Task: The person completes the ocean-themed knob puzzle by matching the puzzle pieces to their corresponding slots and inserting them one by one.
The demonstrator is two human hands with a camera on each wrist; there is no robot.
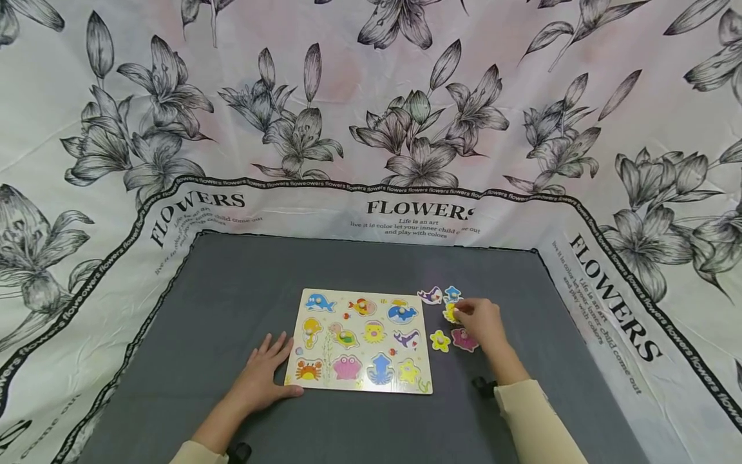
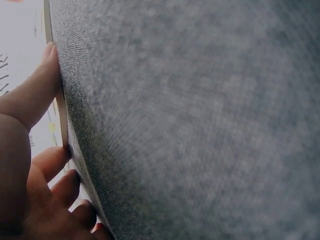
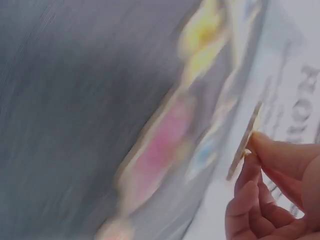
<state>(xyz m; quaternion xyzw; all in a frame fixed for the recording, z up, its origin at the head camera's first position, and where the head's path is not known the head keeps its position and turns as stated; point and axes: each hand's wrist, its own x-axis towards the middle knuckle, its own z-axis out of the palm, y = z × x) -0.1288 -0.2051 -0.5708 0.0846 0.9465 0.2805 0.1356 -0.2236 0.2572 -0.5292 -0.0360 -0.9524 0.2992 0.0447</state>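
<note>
My left hand (image 1: pixel 261 374) rests at the left side of a wooden peg puzzle board (image 1: pixel 359 388), fingers spread along its edge. The thumb touches the lower left corner; in the left wrist view, thumb and fingers (image 2: pixel 50 162) meet the board's rim. Just right of the board, my right hand (image 1: pixel 481 325) pinches a yellow puzzle piece (image 1: pixel 449 312) between thumb and fingers. That piece (image 3: pixel 245 142) appears edge-on in the right wrist view, raised off the table. Loose around this hand lie a purple whale piece (image 1: pixel 430 296), a blue piece (image 1: pixel 452 294), a yellow star piece (image 1: pixel 440 341) and a pink piece (image 1: pixel 464 340).
Sea animals cover the board, among them a crab (image 1: pixel 309 370), a turtle (image 1: pixel 344 336) and a blue squid shape (image 1: pixel 380 370). Under everything is a dark grey tabletop (image 1: pixel 359 428), bordered by white flower-printed cloth (image 1: pixel 313 212).
</note>
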